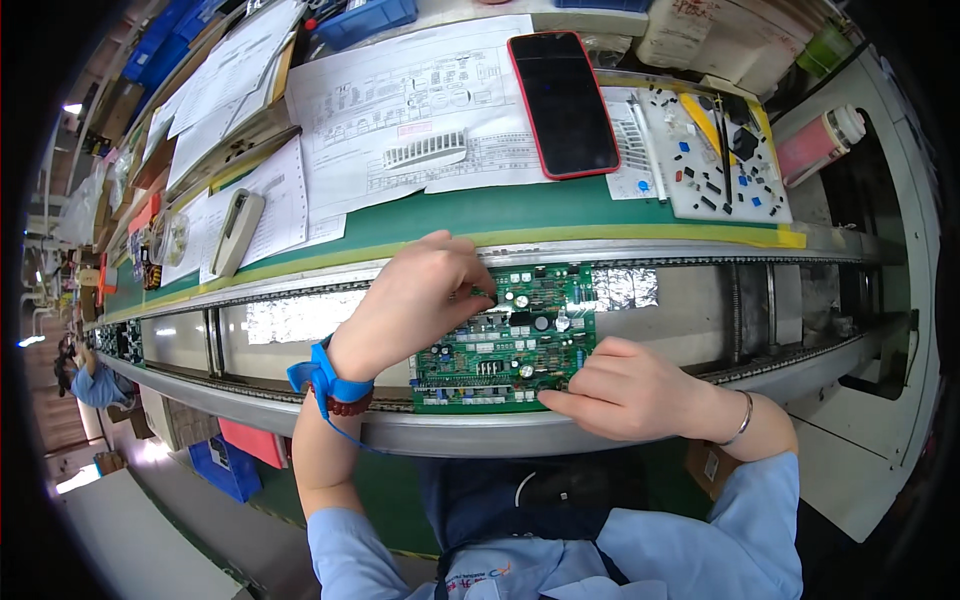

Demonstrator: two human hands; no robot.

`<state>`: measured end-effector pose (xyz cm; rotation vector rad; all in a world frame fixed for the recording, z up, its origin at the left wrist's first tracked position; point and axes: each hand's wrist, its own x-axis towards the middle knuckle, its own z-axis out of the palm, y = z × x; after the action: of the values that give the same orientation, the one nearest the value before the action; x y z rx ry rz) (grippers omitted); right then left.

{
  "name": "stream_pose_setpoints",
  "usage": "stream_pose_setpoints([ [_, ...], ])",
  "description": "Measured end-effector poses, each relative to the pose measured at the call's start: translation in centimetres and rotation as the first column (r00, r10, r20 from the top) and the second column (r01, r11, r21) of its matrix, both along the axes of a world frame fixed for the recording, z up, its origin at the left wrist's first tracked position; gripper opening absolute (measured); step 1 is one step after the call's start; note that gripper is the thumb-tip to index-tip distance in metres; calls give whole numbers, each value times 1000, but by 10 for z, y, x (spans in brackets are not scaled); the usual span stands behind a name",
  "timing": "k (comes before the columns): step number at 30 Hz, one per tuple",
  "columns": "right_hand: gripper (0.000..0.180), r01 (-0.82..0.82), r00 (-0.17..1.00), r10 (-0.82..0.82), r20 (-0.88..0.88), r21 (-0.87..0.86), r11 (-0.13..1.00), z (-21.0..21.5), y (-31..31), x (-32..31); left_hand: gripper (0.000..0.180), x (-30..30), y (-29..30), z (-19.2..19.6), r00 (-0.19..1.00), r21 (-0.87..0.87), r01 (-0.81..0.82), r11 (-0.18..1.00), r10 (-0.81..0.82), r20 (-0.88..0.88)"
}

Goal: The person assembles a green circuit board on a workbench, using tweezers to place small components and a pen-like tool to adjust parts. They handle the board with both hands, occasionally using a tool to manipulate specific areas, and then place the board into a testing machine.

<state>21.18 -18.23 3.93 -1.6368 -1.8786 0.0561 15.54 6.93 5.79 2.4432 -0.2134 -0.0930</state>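
Note:
A green circuit board (468, 368), crowded with small parts, lies across the two rails of a conveyor in front of me. My left hand (425, 292) reaches over its upper left part, thumb and fingers pinched together low above the board. What they pinch, if anything, is hidden. At the board's lower right corner is my right hand (628, 392), its fingers curled and one fingertip at the near edge beside a white connector. Whatever sits between those fingers is too small to make out. A blue wrist strap (322, 375) with a cord circles my left wrist.
Beyond the far rail (700, 247), a phone (565, 105) and a white connector strip (425, 150) lie on printed drawings (340, 100). Right of them, a white foam board (700, 190) holds loose components and tweezers (723, 150). A pink bottle (820, 145) stands far right; another person (95, 380) is far left.

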Motion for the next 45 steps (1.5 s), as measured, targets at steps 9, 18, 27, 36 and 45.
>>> stream_pose_setpoints([
  [9, 23, 10, 1000, -10, 17, 6, 1000, 4, -2, 5, 11, 3, -4, 5, 998, 7, 13, 1000, -13, 65],
  [18, 23, 297, 686, -343, -642, -182, 937, 17, -4, 13, 16, -11, -24, 25, 998, -608, 60, 792, -31, 59],
  [27, 8, 164, 664, -232, -711, -164, 973, 16, -5, 10, 19, -9, -34, 12, 981, -566, 192, 802, -138, 136],
  [36, 6, 119, 679, -244, -693, -224, 967, 14, -4, 11, 21, -11, -36, 2, 982, -608, 190, 771, -148, 119],
  [45, 6, 121, 685, -257, -682, -241, 963, 15, -4, 10, 22, -11, -35, -1, 981, -608, 195, 770, -151, 124],
])
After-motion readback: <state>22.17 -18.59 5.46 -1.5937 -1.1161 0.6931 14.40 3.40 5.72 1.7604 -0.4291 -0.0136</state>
